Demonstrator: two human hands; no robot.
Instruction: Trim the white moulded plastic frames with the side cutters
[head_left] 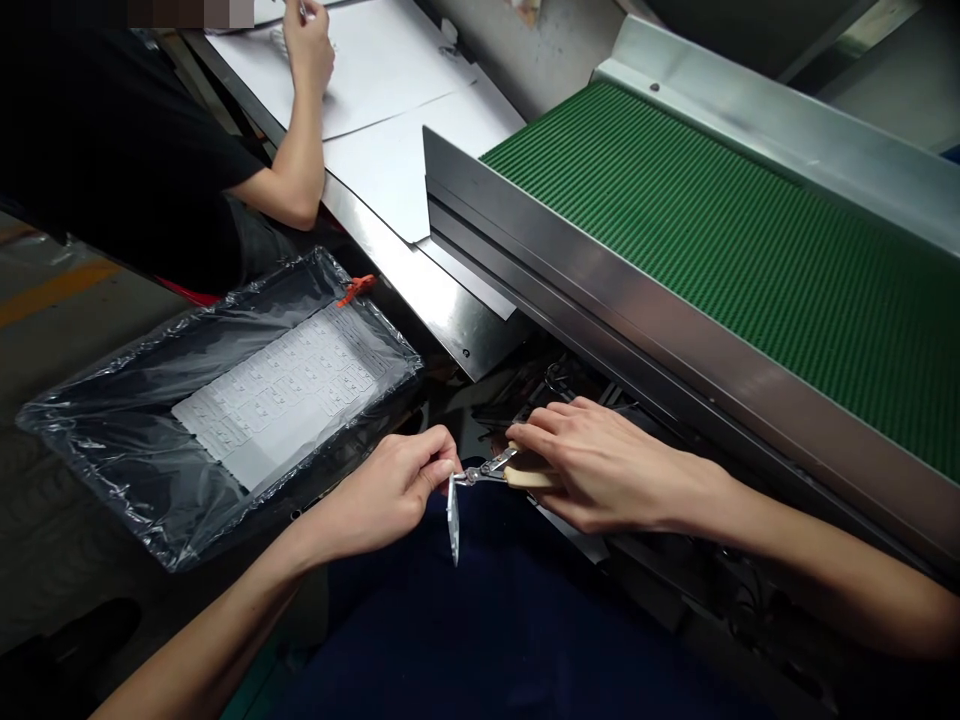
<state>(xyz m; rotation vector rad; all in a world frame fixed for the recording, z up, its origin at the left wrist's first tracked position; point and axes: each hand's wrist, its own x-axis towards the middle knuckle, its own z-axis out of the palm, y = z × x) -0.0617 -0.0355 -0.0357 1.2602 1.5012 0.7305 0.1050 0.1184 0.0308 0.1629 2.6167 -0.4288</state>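
My left hand (390, 490) pinches the top of a small thin white plastic piece (453, 520) that hangs edge-on over my lap. My right hand (600, 465) is wrapped round the cream handles of small metal cutters (499, 472). The cutters' jaws meet the top of the white piece right at my left fingertips. Both hands sit just below the steel side of the conveyor.
A tray lined with black plastic film (112, 430) at left holds a white moulded sheet of small parts (285, 390). A green conveyor belt (735, 240) runs at right. Another person's arm (304, 110) rests on white sheets (390, 70) on the steel bench behind.
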